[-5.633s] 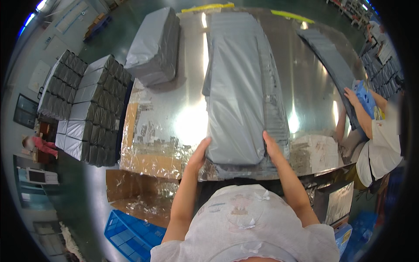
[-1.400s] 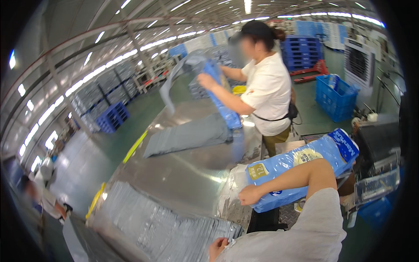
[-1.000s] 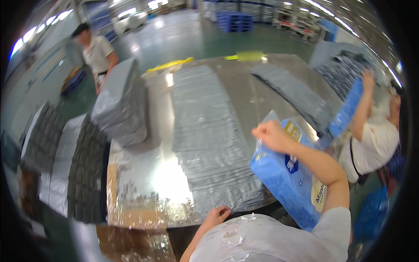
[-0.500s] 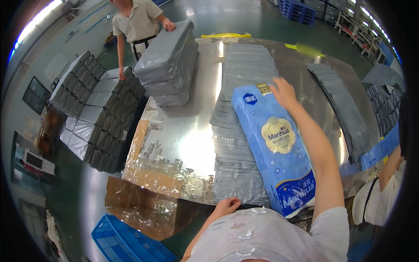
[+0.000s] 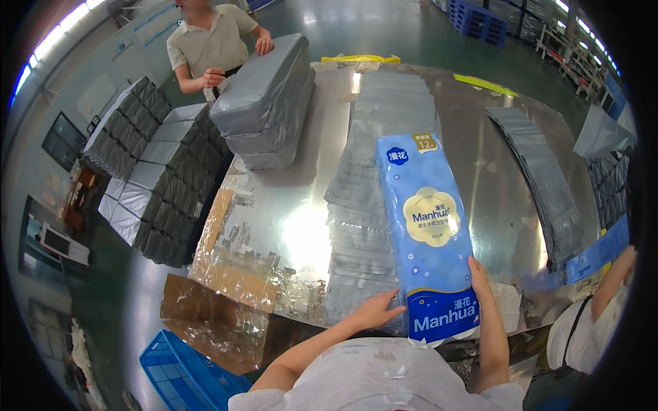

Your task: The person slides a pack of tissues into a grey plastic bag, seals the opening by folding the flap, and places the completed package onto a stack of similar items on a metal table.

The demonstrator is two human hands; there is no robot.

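Note:
A long blue plastic-wrapped toilet paper pack [image 5: 428,267] with a pale yellow round label lies lengthwise before me on the metal table. Along its lower right edge, my right hand [image 5: 479,277] grips the side. My left hand [image 5: 377,310] reaches to the lower left edge, fingers stretched and spread, apparently touching or just beside the pack. Beneath and left of the pack runs a fanned row of flat grey plastic bags [image 5: 360,240].
A co-worker [image 5: 209,48] stands at the far left by a tall stack of filled grey packs [image 5: 264,103]. More grey packs [image 5: 161,171] are piled left. Grey bags [image 5: 538,178] lie right, near another person [image 5: 589,329]. A cardboard box [image 5: 212,318] and blue crate [image 5: 181,377] sit lower left.
My right hand has come down from the pack's far end to its lower right edge. The pack has straightened, and my left hand has moved right to it. The co-worker's lower hand has risen.

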